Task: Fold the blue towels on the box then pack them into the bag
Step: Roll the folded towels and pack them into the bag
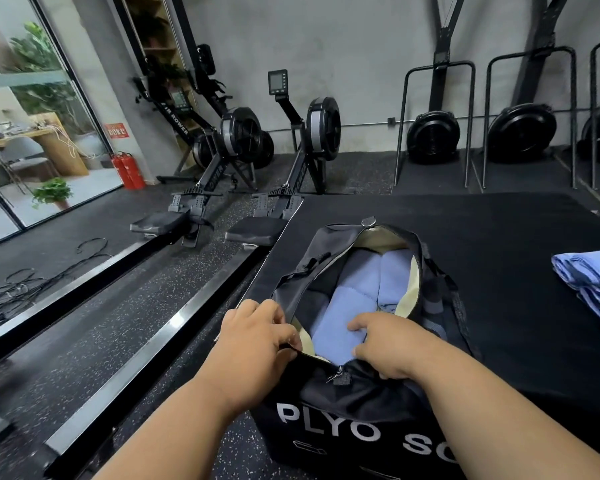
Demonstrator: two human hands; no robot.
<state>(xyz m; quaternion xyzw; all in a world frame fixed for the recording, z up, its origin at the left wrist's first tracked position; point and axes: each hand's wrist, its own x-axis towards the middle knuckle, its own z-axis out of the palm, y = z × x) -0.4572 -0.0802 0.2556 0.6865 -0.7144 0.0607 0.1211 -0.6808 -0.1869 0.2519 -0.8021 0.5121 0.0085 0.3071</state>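
Now, from the head view, your left hand (257,336) pinches the near-left rim of the bag (440,306), fingers curled on the dark fabric beside the zip. Your right hand (387,344) curls round the near end of a folded towel (340,323) inside the bag, thumb on top. More folded towels lie in the bag just beyond your right hand. A stack of towels (593,282) waits on the box (482,223), well off to the right of your right hand. The towels look soft, light and limp, with a nubby weave, so take them by the folded edges to keep the fold. The bag is thin, floppy cloth with a pale lining; its mouth probably sags unless you hold the rim.
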